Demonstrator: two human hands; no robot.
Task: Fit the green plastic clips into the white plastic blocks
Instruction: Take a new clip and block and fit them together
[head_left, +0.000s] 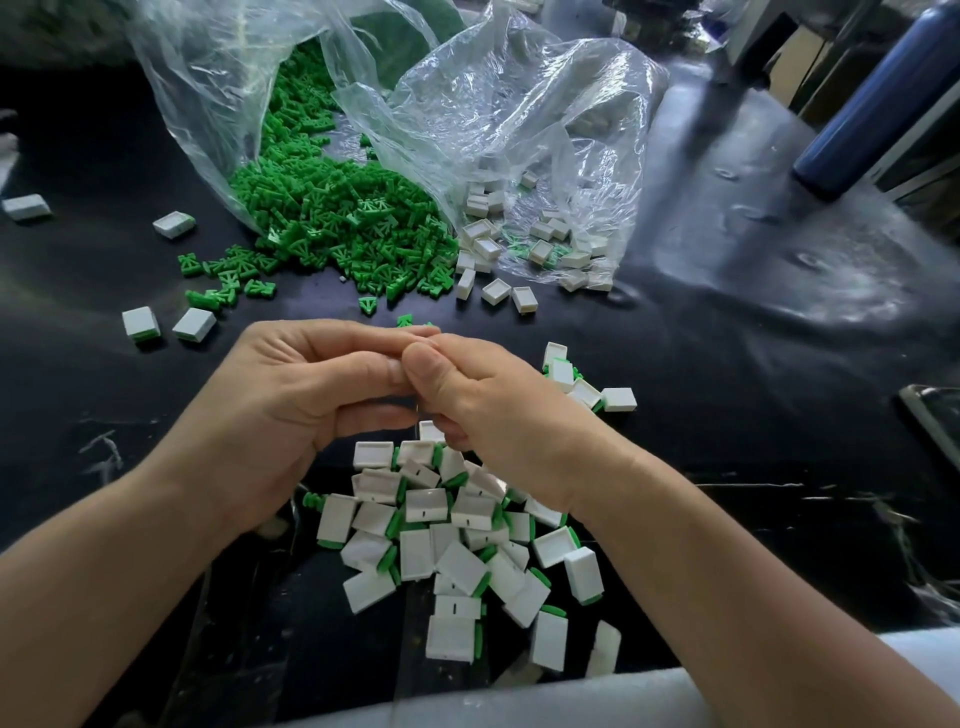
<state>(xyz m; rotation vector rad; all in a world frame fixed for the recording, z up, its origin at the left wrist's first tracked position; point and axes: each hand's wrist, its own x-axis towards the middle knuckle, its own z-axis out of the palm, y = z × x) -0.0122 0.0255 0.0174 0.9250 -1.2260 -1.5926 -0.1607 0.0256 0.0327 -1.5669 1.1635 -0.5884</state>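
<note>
Above block pile (457, 525) | hands (415, 374) pinched together, contents hidden | bare table (753, 415) right

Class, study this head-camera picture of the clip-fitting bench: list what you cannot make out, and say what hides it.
1. Head view: whatever the left hand and right hand pinch together; curled fingers cover it.
2. Assembled pile: its far blocks, hidden under the right wrist.
3. Green clips: those deep inside the crumpled clear bag.
4. Blue bottle: top cut off by the frame edge.

Green clips (332, 218), white blocks (452, 540) (some green-edged), black table (727, 364), blue bottle (878, 104)
</note>
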